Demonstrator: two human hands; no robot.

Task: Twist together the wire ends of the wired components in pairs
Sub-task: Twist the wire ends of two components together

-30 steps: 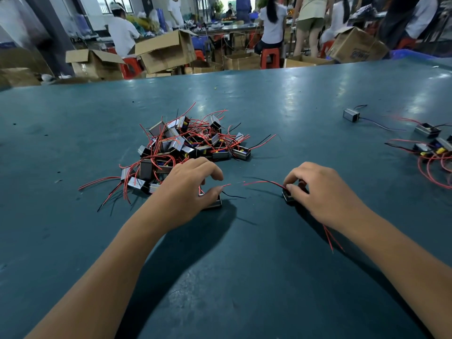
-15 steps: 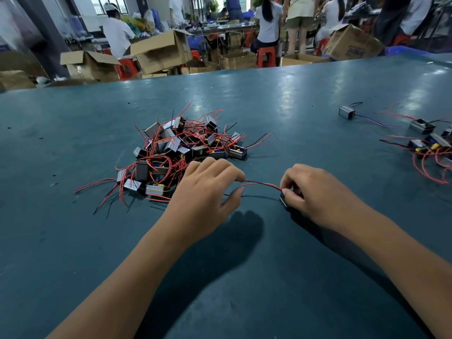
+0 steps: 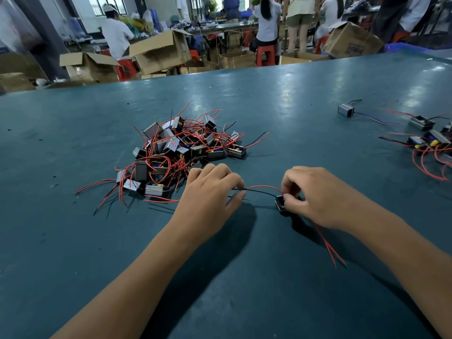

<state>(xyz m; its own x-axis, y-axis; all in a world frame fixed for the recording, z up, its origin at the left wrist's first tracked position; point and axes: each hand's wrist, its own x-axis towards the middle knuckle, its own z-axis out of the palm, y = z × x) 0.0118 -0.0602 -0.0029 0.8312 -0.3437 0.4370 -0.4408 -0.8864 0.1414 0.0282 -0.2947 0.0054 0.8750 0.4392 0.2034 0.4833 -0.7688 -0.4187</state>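
Left hand (image 3: 210, 192) now nearer, pinching wire ends (image 3: 241, 189).

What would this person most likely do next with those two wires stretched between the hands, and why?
Probably roll the wire tips together between thumb and finger. The left hand pinches the ends of a red wire and a black wire lying side by side, while the right hand holds their component steady on the table.

The left hand (image 3: 210, 192) pinches the red and black wires (image 3: 261, 188) of a component (image 3: 280, 203) gripped by the right hand (image 3: 315, 195). A pile (image 3: 181, 152) lies behind on the table (image 3: 269, 106).
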